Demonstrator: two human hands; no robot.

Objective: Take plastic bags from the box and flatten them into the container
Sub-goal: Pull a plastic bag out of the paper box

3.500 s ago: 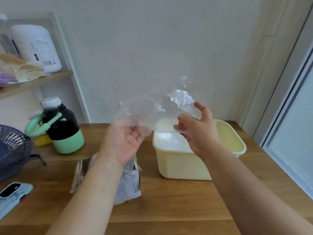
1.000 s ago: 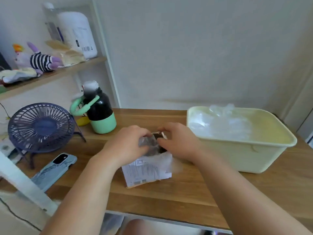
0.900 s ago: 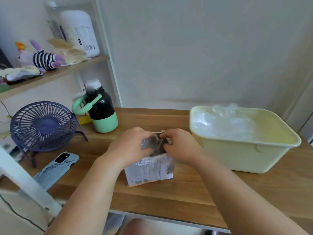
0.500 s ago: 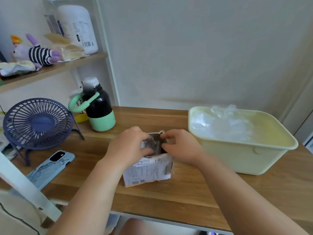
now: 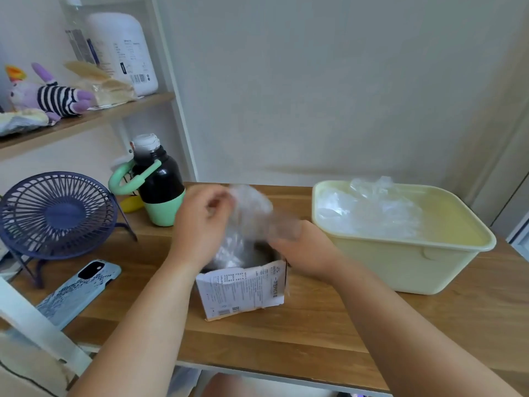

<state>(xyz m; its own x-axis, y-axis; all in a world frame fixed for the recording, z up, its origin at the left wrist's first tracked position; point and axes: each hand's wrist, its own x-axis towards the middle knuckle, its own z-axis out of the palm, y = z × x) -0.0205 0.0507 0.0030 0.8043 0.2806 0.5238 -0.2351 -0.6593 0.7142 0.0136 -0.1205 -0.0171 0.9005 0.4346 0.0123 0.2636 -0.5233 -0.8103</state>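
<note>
Plastic bags (image 5: 369, 216) partly fill the container (image 5: 415, 267); the left hand (image 5: 200, 224) pinches a fresh bag (image 5: 246, 213) above the box (image 5: 243, 287), the right hand (image 5: 303, 247) too blurred to judge.

left hand (image 5: 203, 222): raised above the box (image 5: 243, 287) mouth, pinching plastic bag (image 5: 243, 224)
plastic bag: drawn partly out of box
right hand (image 5: 300, 247): lifted off box, blurred

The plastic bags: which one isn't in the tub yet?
The crumpled bag above the printed box, pinched by the left hand. It hangs in the air; the other bags lie inside the pale yellow container.
</note>
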